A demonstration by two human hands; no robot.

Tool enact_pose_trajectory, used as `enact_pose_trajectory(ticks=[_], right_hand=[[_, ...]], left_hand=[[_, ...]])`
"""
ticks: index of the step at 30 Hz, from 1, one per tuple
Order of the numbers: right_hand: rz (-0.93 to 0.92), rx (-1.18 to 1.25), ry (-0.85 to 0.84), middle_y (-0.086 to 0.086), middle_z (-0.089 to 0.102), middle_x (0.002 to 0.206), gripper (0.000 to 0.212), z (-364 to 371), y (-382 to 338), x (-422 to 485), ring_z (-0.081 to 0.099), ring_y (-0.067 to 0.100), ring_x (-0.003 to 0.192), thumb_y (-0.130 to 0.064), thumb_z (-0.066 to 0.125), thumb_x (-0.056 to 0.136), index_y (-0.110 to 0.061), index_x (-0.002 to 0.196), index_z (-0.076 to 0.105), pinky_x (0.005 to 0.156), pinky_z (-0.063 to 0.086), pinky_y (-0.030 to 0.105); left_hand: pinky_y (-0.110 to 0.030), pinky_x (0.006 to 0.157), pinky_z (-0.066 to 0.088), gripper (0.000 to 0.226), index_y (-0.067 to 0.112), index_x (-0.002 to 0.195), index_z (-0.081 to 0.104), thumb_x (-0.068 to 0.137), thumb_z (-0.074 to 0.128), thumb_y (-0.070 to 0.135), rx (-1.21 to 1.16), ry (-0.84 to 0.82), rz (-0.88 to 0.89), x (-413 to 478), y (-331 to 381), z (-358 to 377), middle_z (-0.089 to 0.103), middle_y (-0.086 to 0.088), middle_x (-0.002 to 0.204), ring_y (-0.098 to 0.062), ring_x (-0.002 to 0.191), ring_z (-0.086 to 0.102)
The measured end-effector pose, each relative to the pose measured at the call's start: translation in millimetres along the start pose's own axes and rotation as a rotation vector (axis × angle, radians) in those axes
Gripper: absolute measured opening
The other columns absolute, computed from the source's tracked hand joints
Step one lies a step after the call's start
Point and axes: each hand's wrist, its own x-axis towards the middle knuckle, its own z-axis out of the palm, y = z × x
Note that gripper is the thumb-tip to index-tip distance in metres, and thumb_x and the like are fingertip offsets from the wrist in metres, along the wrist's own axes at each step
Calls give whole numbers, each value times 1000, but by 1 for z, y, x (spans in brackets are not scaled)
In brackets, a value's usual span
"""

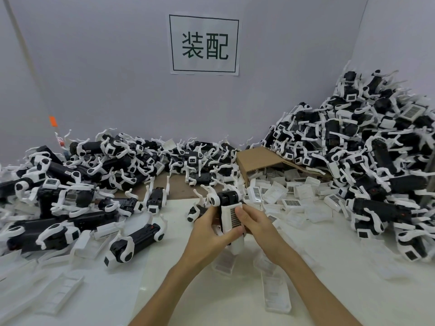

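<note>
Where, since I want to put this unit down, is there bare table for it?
Barest is the white table right of the right hand, bordered by the right pile. A brown strip lies free between the left pile and the cardboard box. Crowded: white covers behind the gripped unit, clear trays at near left.

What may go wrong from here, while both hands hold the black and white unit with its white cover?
1. The white cover may seat crooked on the unit if the right hand presses on it unevenly.
2. The unit's thin white arm sticks out beside the left hand and might snap.
3. The tall pile at the right could slide onto the work area.
</note>
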Motion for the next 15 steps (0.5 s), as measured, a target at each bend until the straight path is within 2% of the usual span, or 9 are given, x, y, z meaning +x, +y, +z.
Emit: enact_pose_trajectory(ticks=[4,6,10,15], right_hand=[[-19,-17,-18,29,65,107,49,0,-1,0,64,29,96,-45,54,92,-2,112,66,89,51,51],[-31,-22,-9,30,64,107,49,0,0,0,63,28,95,-43,54,92,0,111,65,88,51,53],[-75,-44,26,26,66,99,46,2,2,1,64,22,87,-42,53,92,0,107,65,78,52,37],[-87,-57,49,12,67,89,50,4,4,2,64,15,83,-46,55,91,1,105,64,72,53,29]], left_hand=[[-29,81,58,46,29,118,62,75,79,32,-10,28,-9,1,-3,2,73,15,101,-8,95,70],[-30,81,59,48,29,118,63,73,78,37,-27,29,-5,-1,-3,3,73,14,101,-9,95,70],[-33,80,60,51,26,117,63,71,76,43,-49,29,-6,-2,-1,6,73,12,101,-12,95,71],[-33,83,60,46,26,120,62,77,78,32,-74,20,-33,1,-4,5,73,11,105,-11,99,70]])
